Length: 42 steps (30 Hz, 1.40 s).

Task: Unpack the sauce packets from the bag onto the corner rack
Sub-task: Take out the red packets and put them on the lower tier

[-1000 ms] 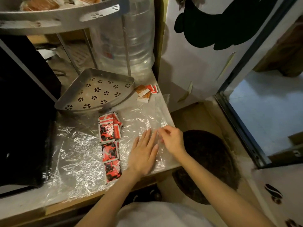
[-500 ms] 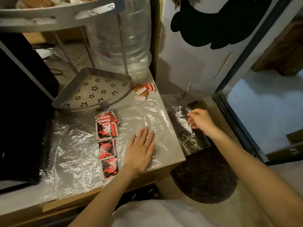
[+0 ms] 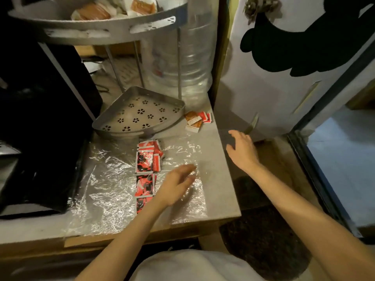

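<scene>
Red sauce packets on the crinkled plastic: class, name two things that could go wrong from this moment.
1. The red sauce packets lie in a loose column on the clear plastic sheet; the left hand, open just above it, could drag the sheet and scatter them.
2. The small pile of orange packets sits apart near the counter's far edge, so it may be overlooked or knocked off before reaching the empty lower rack tray.
</scene>
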{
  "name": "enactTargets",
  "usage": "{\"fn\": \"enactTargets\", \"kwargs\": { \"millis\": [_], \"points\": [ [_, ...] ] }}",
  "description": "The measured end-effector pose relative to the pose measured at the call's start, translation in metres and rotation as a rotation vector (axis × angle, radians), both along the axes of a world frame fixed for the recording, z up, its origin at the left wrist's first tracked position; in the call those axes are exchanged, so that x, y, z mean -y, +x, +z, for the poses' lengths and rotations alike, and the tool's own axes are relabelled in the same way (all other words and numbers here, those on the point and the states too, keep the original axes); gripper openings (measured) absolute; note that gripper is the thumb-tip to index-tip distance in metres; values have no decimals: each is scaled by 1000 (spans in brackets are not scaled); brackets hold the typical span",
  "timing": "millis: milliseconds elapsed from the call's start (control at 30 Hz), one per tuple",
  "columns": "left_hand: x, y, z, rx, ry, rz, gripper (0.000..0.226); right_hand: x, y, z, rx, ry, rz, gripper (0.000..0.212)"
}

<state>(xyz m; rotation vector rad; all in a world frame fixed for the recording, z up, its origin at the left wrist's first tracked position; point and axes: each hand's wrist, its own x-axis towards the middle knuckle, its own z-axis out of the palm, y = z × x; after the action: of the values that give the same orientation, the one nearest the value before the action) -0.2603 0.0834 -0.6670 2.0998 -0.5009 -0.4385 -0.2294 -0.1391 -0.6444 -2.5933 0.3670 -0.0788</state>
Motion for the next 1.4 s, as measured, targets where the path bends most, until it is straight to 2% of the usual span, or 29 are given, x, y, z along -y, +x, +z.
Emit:
{"fn": "enactTargets", "kwargs": {
  "millis": [100, 200, 267, 400, 500, 567, 633, 733, 867, 967, 1000, 1067, 1100, 1167, 1267, 1333, 1400],
  "points": [
    [-18, 2, 15, 278, 19, 199, 33, -39, 21, 11, -23, 49, 228, 48],
    [-39, 0, 23, 336, 116, 389, 39, -76, 38, 17, -97, 173, 458, 56],
    [-52, -7, 23, 275, 252, 498, 52, -96, 47, 20, -128, 153, 576, 61],
    [-75, -23, 14, -6, 395, 621, 69, -132, 66, 13, -178, 84, 736, 74],
    [-86, -29, 5, -103, 488, 614, 64, -151, 77, 3, -276, 7, 787, 86],
    [-88, -30, 2, -125, 533, 611, 60, -159, 79, -1, -308, 37, 797, 80],
    [-87, -27, 1, -133, 548, 610, 57, -160, 81, -4, -291, 35, 784, 75],
    [-87, -21, 1, -177, 530, 594, 51, -159, 84, -4, -232, -38, 761, 87],
    [-89, -12, 7, -231, 556, 514, 38, -158, 84, -1, -246, -51, 726, 95],
    [-89, -9, 8, -250, 572, 474, 34, -155, 81, 1, -228, -59, 709, 89],
    [-89, -9, 8, -239, 581, 465, 35, -154, 80, 2, -235, -60, 708, 81],
    [-86, -10, 8, -196, 614, 452, 37, -150, 79, 5, -277, 3, 695, 46],
    [-84, -10, 9, -176, 629, 448, 38, -147, 79, 7, -310, 48, 689, 36],
    [-81, -11, 12, -157, 650, 433, 37, -141, 78, 11, -375, 122, 695, 34],
    [-82, -6, 20, -230, 619, 398, 34, -132, 78, 20, -455, 213, 718, 31],
    [-88, 0, 28, -324, 544, 370, 31, -126, 78, 26, -495, 264, 723, 29],
    [-97, 5, 33, -418, 419, 361, 29, -120, 81, 32, -526, 313, 705, 37]
  ]
}}
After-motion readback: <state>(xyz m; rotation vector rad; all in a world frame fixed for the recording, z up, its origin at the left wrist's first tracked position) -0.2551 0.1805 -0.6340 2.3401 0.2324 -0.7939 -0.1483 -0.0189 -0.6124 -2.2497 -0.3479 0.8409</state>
